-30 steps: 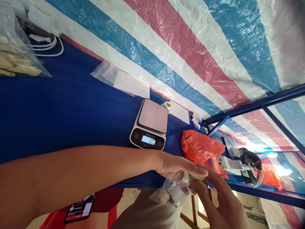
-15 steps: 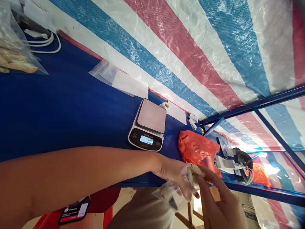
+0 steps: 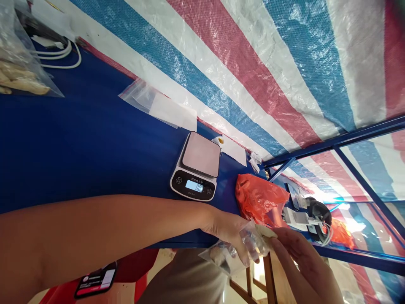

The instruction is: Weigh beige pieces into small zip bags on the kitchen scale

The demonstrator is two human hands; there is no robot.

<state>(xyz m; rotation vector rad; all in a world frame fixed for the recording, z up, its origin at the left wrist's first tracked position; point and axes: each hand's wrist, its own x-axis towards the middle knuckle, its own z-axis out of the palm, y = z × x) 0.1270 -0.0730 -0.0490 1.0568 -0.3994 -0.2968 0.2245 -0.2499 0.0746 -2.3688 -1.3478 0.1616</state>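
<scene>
One small clear plastic bag [image 3: 234, 262], near the lap [image 3: 190, 278], is held by the left hand [image 3: 232, 234], whose fingers [image 3: 241, 253] are half veiled by it; the dark and pale contents [image 3: 217, 253] are too blurred to name. The right hand [image 3: 305, 259] pinches a pale, irregular lump [image 3: 265, 231] at the bag's upper end, partly hiding it. Beyond the left forearm [image 3: 126, 221], a white-and-black electronic scale [image 3: 193, 179] shows 0.0. Farther off, the left edge of view cuts off a large clear bag [image 3: 19, 46] of pale, elongated pieces [image 3: 30, 86]
</scene>
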